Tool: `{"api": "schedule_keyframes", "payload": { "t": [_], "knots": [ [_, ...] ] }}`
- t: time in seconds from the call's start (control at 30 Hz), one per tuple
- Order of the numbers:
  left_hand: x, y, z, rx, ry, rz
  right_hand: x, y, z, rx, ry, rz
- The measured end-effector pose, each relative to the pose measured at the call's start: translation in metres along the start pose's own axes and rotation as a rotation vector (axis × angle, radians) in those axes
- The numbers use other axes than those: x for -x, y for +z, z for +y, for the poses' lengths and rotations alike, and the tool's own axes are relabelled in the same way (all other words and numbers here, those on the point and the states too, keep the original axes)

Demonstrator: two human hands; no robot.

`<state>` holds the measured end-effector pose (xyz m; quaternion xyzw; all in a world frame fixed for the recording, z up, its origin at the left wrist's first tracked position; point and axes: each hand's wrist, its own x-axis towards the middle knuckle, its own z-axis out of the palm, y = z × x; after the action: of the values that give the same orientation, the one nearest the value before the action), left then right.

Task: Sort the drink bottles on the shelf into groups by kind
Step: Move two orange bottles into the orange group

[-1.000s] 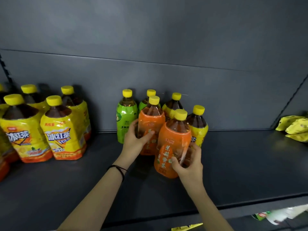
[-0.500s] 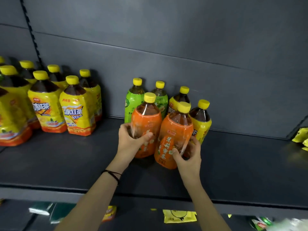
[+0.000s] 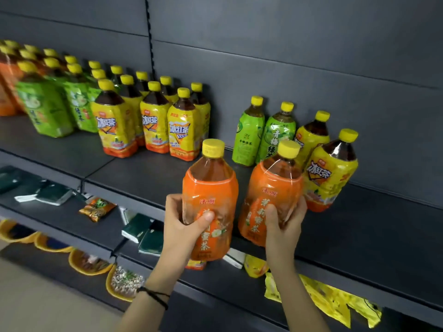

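Two orange bottles with yellow caps are held at the near edge of the shelf (image 3: 143,173). The left orange bottle (image 3: 211,188) is gripped by the left hand (image 3: 184,226), and the fingers (image 3: 206,218) are curled tight round its lower part, with the thumb laid across the label. This bottle is kept upright and is seen in front of the shelf edge, so it looks lifted off the shelf. The right orange bottle (image 3: 271,190) is gripped by the right hand (image 3: 282,226), with the fingers clamped round its lower half. It is tipped a little to the right, and it cannot be told whether its bottom is on the shelf. The two held bottles are near each other but apart. Behind them, by the back wall, two green bottles (image 3: 248,133) are stood side by side. To their right are the far yellow bottle (image 3: 311,137) and the near yellow bottle (image 3: 332,173), which is just beside the right orange bottle. Farther left on the shelf a yellow group (image 3: 153,123) is lined up, then a green group (image 3: 48,109), then a blurred orange group (image 3: 7,92). A black band (image 3: 153,295) is worn on the left wrist. Snack bags (image 3: 96,209) and dark packs (image 3: 136,227) are laid on the lower shelf (image 3: 60,219).
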<state>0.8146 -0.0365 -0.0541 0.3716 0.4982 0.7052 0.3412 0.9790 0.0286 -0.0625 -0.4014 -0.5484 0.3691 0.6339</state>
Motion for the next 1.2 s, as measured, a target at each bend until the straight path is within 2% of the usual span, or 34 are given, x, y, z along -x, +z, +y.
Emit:
{"api": "schedule_keyframes", "payload": {
  "t": [0.17, 0.37, 0.53, 0.7, 0.97, 1.2],
  "knots": [
    [0.025, -0.046, 0.013, 0.034, -0.032, 0.151, 0.014, 0.020, -0.009, -0.035, 0.025, 0.030],
    [0.017, -0.113, 0.044, 0.049, 0.046, 0.333, 0.036, 0.074, -0.025, -0.080, 0.079, -0.082],
    [0.005, -0.190, 0.073, 0.008, 0.139, 0.449, 0.058, 0.158, -0.045, -0.111, 0.065, -0.258],
    [-0.013, -0.295, 0.094, -0.041, 0.124, 0.570, 0.099, 0.268, -0.057, -0.173, 0.065, -0.394],
    [-0.034, -0.452, 0.122, -0.156, 0.065, 0.584, 0.174, 0.424, -0.060, -0.224, 0.157, -0.492],
    [-0.065, -0.528, 0.121, -0.227, 0.046, 0.581, 0.194, 0.519, -0.063, -0.252, 0.201, -0.549]
  ]
}}
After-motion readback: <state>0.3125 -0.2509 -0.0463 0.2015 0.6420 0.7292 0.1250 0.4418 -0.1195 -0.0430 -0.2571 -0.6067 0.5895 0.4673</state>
